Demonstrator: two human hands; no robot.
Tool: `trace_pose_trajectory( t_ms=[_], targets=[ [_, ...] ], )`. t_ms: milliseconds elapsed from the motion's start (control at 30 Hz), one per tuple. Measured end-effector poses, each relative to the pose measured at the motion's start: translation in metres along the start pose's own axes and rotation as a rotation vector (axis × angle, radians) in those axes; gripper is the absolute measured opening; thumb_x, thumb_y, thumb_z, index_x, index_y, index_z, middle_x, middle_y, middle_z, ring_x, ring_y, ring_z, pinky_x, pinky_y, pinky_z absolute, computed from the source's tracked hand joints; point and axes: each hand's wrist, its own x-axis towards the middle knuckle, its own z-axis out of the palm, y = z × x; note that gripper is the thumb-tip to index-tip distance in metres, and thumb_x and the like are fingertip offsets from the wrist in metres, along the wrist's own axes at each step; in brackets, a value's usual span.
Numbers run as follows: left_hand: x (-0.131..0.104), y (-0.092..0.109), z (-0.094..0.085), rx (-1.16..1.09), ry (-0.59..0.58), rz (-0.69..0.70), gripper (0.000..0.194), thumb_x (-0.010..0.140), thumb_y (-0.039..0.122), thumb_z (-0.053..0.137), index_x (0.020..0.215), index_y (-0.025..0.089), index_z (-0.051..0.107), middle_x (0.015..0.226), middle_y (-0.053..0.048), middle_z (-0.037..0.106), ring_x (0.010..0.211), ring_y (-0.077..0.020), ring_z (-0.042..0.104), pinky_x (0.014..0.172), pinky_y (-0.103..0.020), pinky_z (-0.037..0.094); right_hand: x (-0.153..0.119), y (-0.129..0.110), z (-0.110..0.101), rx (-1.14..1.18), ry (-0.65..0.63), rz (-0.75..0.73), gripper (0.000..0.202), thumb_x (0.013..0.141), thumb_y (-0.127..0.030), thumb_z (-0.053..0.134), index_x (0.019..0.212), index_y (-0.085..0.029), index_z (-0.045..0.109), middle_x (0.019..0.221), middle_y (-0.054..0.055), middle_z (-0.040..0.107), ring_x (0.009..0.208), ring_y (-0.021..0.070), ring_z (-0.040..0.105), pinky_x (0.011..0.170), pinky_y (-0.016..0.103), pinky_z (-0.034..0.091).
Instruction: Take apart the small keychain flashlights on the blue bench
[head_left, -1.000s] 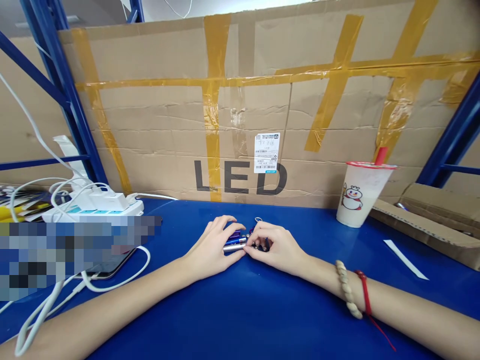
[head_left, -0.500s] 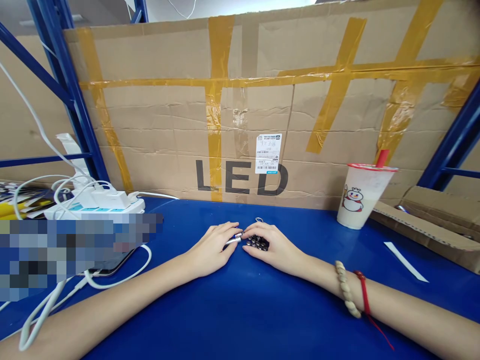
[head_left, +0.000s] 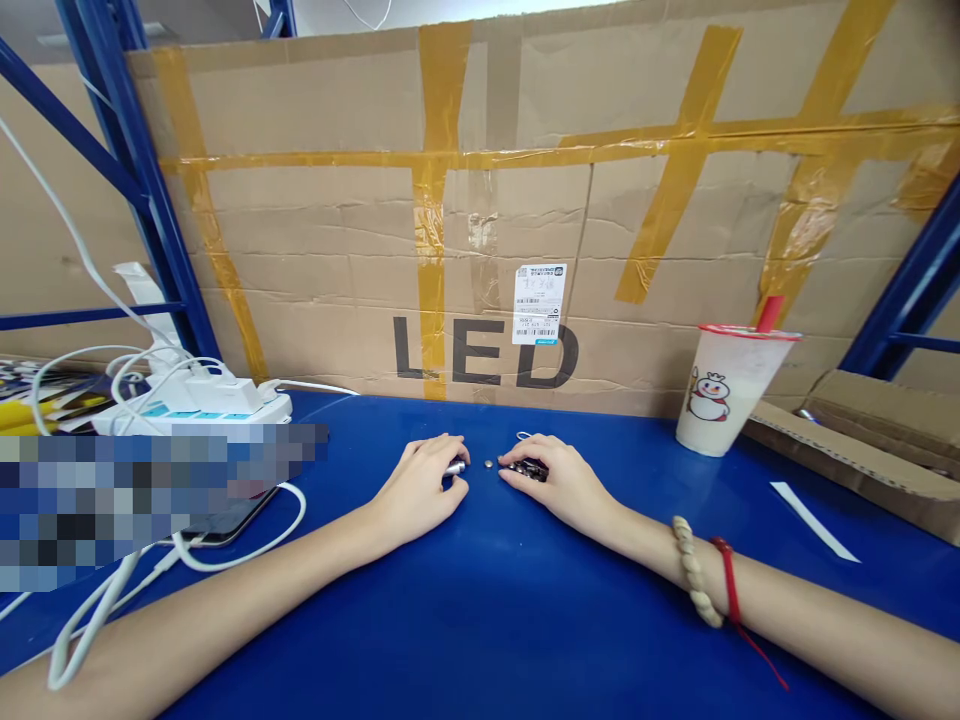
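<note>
My left hand (head_left: 426, 488) rests on the blue tabletop, its fingers curled around a short silver cylindrical piece (head_left: 455, 467) that is partly hidden. Opposite it, my right hand (head_left: 559, 480) has thumb and fingers closed about a cluster of small dark, shiny, rounded pieces (head_left: 529, 469); what they are exactly I cannot make out. Between the two hands, apart from both, lies one tiny silvery round piece (head_left: 488, 464). Just behind my right fingers a thin pale loop (head_left: 523, 435) shows.
A lidded drink cup (head_left: 731, 395) with a red straw stands at the back right, near an open cardboard box (head_left: 862, 450) and a white strip (head_left: 814, 521). At left are a power strip (head_left: 274, 411), a phone (head_left: 236, 517) and white cables. Cardboard (head_left: 337, 250) walls the back.
My hands have moved apart, the left leftward with the silver piece and the right slightly rightward with the dark cluster. A tiny round piece now shows on the table between them.
</note>
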Motion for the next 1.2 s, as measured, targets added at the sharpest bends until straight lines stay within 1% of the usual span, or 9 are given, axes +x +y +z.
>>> trace_pose_trajectory(
  t_ms=[200,367,467,600,733,833,933,1033,1200],
  targets=[
    [0.000,-0.002,0.002,-0.013,0.021,0.020,0.021,0.075,0.015,0.042,0.092,0.020,0.054,0.116,-0.003,0.057,0.125,-0.0200,0.039,0.103,-0.040,0.029,0.002,0.001,0.000,0.059,-0.021,-0.056,0.012,0.082,-0.032,0.059,0.086,-0.025,0.069,0.096,0.001,0.065,0.097,0.0202,0.056,0.091,0.040,0.037],
    [-0.002,0.001,0.002,-0.053,0.054,0.054,0.018,0.081,0.028,0.045,0.095,0.020,0.054,0.114,-0.002,0.057,0.116,-0.0192,0.045,0.101,-0.038,0.029,0.002,-0.001,0.000,0.086,-0.004,-0.074,0.012,0.081,-0.030,0.060,0.088,-0.024,0.068,0.095,0.002,0.065,0.095,0.0187,0.056,0.090,0.038,0.039],
    [-0.001,0.000,0.002,-0.085,0.100,-0.006,0.024,0.088,0.031,0.038,0.103,0.020,0.053,0.115,-0.003,0.056,0.113,-0.0180,0.046,0.100,-0.038,0.029,0.000,-0.005,0.000,0.036,0.013,-0.093,0.020,0.081,-0.032,0.059,0.098,-0.023,0.066,0.099,0.004,0.063,0.097,0.0194,0.055,0.089,0.038,0.040],
    [0.002,-0.007,0.004,-0.119,0.139,-0.139,0.026,0.092,0.027,0.031,0.107,0.020,0.051,0.116,-0.003,0.055,0.112,-0.0179,0.046,0.098,-0.040,0.028,-0.004,-0.010,0.001,-0.073,-0.003,-0.155,0.031,0.083,-0.037,0.055,0.110,-0.024,0.062,0.114,0.006,0.056,0.108,0.0216,0.049,0.093,0.041,0.037],
    [0.003,-0.010,0.004,-0.120,0.147,-0.173,0.018,0.088,0.027,0.038,0.099,0.020,0.050,0.108,-0.003,0.055,0.107,-0.0189,0.047,0.094,-0.041,0.030,-0.006,-0.010,0.002,-0.100,-0.033,-0.159,0.033,0.084,-0.038,0.053,0.113,-0.026,0.062,0.121,0.007,0.052,0.115,0.0232,0.044,0.097,0.044,0.033],
    [0.001,-0.006,0.004,-0.039,0.201,-0.135,0.010,0.082,0.027,0.045,0.085,0.018,0.047,0.096,-0.002,0.054,0.096,-0.0181,0.048,0.089,-0.039,0.033,-0.006,-0.008,0.003,-0.085,-0.018,-0.168,0.028,0.085,-0.036,0.053,0.108,-0.026,0.064,0.119,0.006,0.053,0.113,0.0215,0.045,0.097,0.042,0.033],
    [-0.002,-0.001,0.005,0.054,0.219,-0.072,0.008,0.075,0.025,0.048,0.076,0.018,0.046,0.096,-0.002,0.052,0.098,-0.0185,0.046,0.089,-0.039,0.032,-0.005,-0.007,0.003,-0.070,0.013,-0.200,0.025,0.084,-0.033,0.054,0.106,-0.024,0.064,0.114,0.006,0.055,0.108,0.0195,0.048,0.095,0.039,0.036],
    [-0.004,0.001,0.006,0.095,0.218,-0.049,0.009,0.070,0.024,0.049,0.077,0.018,0.048,0.099,-0.003,0.051,0.103,-0.0196,0.044,0.091,-0.040,0.030,-0.004,-0.006,0.003,-0.076,0.021,-0.213,0.023,0.085,-0.033,0.054,0.104,-0.025,0.065,0.113,0.006,0.056,0.107,0.0192,0.048,0.095,0.039,0.036],
    [-0.005,0.003,0.005,0.104,0.203,-0.048,0.014,0.067,0.020,0.049,0.081,0.018,0.049,0.099,-0.003,0.051,0.101,-0.0192,0.045,0.090,-0.039,0.031,-0.004,-0.006,0.003,-0.042,0.022,-0.247,0.015,0.084,-0.030,0.057,0.091,-0.026,0.069,0.109,0.005,0.056,0.104,0.0188,0.050,0.092,0.039,0.037]
  ],
)
